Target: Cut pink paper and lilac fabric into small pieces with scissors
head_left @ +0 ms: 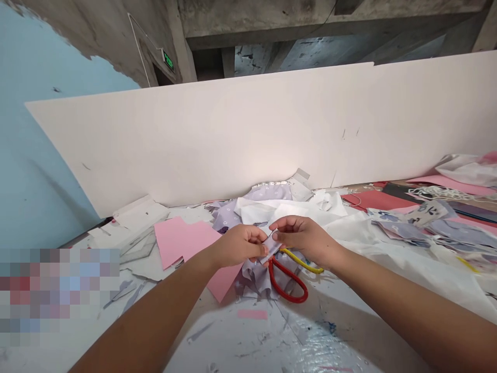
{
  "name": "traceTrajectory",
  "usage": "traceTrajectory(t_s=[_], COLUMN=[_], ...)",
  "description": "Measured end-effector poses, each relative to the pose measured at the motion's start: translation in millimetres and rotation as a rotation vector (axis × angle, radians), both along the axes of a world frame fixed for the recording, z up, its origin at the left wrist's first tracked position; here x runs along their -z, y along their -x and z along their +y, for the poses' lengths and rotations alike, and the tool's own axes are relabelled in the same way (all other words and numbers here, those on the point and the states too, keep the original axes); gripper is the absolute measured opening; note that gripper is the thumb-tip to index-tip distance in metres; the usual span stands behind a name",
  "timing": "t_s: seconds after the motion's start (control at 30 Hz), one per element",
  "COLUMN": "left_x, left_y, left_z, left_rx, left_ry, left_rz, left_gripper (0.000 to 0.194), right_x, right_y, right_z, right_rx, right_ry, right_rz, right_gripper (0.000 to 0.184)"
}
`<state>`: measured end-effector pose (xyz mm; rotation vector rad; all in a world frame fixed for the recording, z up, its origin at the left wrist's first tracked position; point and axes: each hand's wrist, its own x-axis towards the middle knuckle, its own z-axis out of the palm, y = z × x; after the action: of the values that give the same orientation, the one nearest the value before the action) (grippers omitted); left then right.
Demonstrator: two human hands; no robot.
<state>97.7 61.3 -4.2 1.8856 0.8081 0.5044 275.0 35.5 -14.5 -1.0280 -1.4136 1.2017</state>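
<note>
Pixelation hides whatever lies at the far left, beyond the pink sheet (186, 238). Left hand (240, 243) pinches the near end of a small lavender fabric piece (273, 248), held between the two hands above the table (217, 342). It looks light, soft and limp, likely to crease or fold rather than break; opposite edges seem the best hold, with light tension. Fingers cover both its ends, and whether it joins the bunched cloth (256, 282) below is unclear. The red loop (295, 299) and yellow handle (306, 265) show, but their blades do not. Right hand (305, 235) pinches the far end between thumb and fingertips, near white cloth (353, 228).
</note>
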Motion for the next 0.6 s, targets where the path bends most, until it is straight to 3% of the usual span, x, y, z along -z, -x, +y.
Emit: traceTrajectory(t_s=[0.17, 0.33, 0.43, 0.53, 0.6], left_x=[6.5, 14.7, 17.1, 17.7, 17.6], left_y=[-3.7, -7.2, -5.7, -3.1, -2.2], left_z=[-0.4, 0.9, 3.2, 6.9, 9.7], left_rx=[-0.102, -0.048, -0.021, -0.038, -0.086], left_ry=[-0.026, 0.004, 0.043, 0.037, -0.011], left_rz=[-0.006, -0.053, -0.09, -0.152, -0.236], left_gripper=[0.027, 0.027, 0.024, 0.024, 0.024], right_x=[8.9, 15.4, 12.9, 9.7, 10.0], right_y=[7.3, 12.9, 9.7, 2.1, -2.3], right_z=[-1.1, -1.9, -0.2, 2.2, 2.1], right_rx=[0.035, 0.003, 0.094, 0.182, 0.204], right_ry=[-0.09, -0.053, -0.094, -0.128, -0.134], right_rz=[0.017, 0.076, 0.026, -0.164, -0.486], right_gripper=[0.008, 0.007, 0.008, 0.011, 0.022])
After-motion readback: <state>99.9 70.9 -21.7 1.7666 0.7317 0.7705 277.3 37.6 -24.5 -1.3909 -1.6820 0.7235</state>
